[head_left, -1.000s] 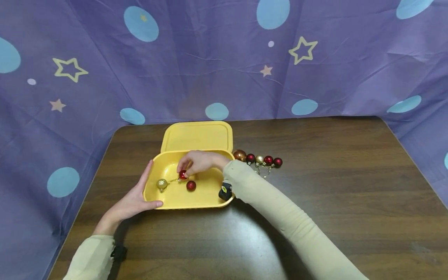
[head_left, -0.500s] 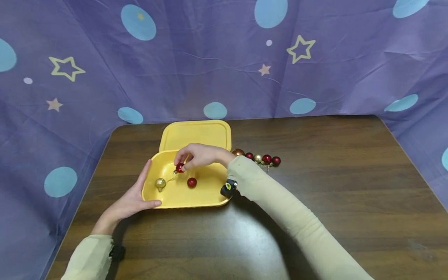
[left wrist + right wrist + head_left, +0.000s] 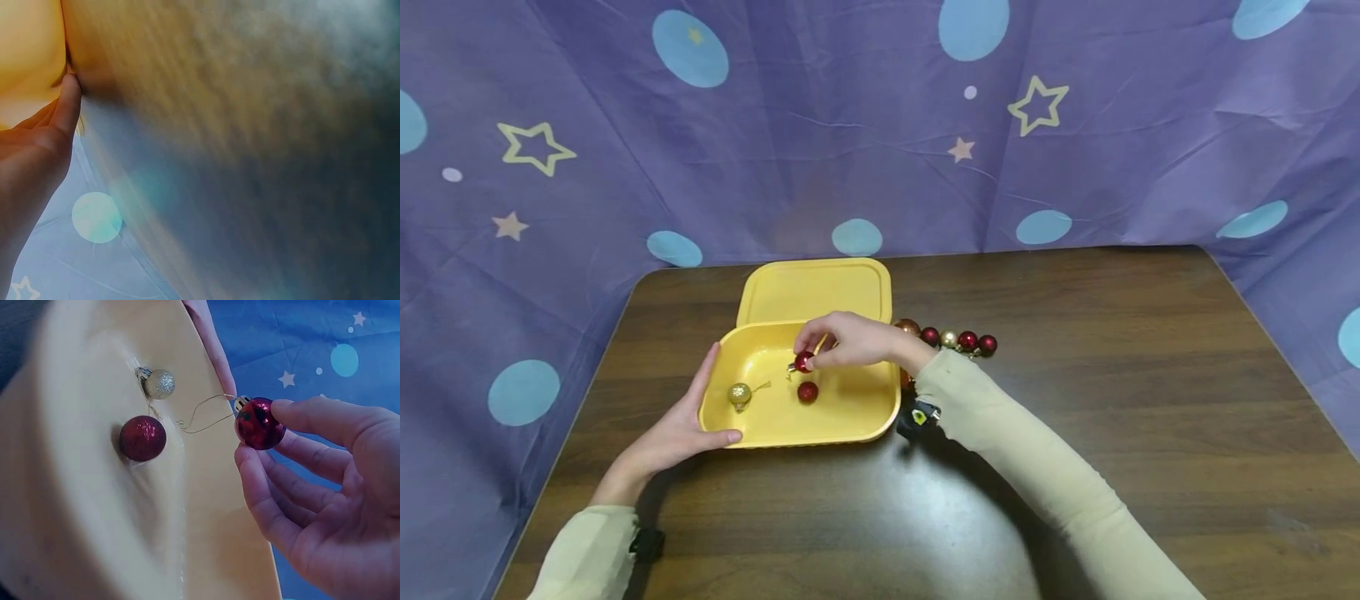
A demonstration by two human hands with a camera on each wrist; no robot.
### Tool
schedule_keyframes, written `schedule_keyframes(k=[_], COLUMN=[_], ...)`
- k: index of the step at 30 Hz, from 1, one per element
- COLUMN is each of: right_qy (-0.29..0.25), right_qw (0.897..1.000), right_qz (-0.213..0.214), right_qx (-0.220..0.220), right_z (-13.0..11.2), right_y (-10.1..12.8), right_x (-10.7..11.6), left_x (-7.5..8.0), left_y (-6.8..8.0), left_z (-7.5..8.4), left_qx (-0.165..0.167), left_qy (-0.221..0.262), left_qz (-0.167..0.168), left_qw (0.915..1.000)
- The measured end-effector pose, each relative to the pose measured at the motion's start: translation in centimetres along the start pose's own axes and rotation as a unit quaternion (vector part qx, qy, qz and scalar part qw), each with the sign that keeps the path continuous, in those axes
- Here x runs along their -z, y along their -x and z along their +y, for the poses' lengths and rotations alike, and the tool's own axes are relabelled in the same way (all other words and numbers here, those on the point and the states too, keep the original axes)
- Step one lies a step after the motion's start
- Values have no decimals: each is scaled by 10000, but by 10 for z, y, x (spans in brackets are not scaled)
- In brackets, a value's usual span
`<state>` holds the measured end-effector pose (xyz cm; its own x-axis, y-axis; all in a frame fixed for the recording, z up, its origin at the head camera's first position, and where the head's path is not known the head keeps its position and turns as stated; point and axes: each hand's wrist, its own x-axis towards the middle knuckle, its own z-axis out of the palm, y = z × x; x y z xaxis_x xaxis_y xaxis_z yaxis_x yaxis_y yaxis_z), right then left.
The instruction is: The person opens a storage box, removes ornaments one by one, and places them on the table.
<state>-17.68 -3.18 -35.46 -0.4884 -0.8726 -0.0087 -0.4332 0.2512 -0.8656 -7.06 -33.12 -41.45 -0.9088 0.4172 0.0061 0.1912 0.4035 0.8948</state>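
My right hand [image 3: 853,340] pinches a shiny red Christmas bauble [image 3: 257,425] between thumb and fingers, over the yellow container [image 3: 850,435]. The bauble's gold cap and thin gold string loop show in the right wrist view. Inside the container lie a glittery red bauble [image 3: 807,392] and a gold bauble [image 3: 740,395] with its own string. Along the container's left side rests my left hand [image 3: 673,425], its fingers straight against the outer wall and its thumb at the front rim. In the left wrist view, that thumb touches the yellow wall [image 3: 31,50].
The yellow lid [image 3: 816,292] lies behind the container on the wooden table [image 3: 1112,400]. Right of the container stands a row of red baubles [image 3: 967,341], a pale gold bauble [image 3: 949,339] and a copper-coloured one [image 3: 907,327], partly behind the right arm. A purple patterned cloth [image 3: 820,125] hangs behind.
My right hand has lifted the red bauble from beside the gold one and carried it slightly right; its string has come away from the gold bauble. My left hand stays at the container.
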Motion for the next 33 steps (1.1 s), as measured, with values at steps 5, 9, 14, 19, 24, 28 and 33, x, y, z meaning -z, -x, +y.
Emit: schedule_keyframes(k=[5,9,14,19,24,28,33], right_qy=[118,204,151,149,-152,-578,-1035], right_qw=[9998,9991,9981,9964,9931,9884,9791], right_qz=[136,343,587,827,1136,1377,1692], right_qx=[-87,-123,-89,-108,-234,-291,-448], right_z=[1,2,6,12,20,27,34], right_y=[17,33,48,62,79,90,104], right_x=[6,13,17,19,17,16,15], left_x=[0,1,2,1,1,1,2], left_y=[1,1,0,1,1,0,0], left_z=[-1,0,-1,-2,0,1,1], left_qx=[-10,-30,-57,-35,-51,-78,-32], left_qy=[102,103,133,178,4,-61,-9], left_qz=[-12,-30,-41,-51,-39,-23,-26], left_qw=[9999,9999,9999,9998,10000,9999,10000])
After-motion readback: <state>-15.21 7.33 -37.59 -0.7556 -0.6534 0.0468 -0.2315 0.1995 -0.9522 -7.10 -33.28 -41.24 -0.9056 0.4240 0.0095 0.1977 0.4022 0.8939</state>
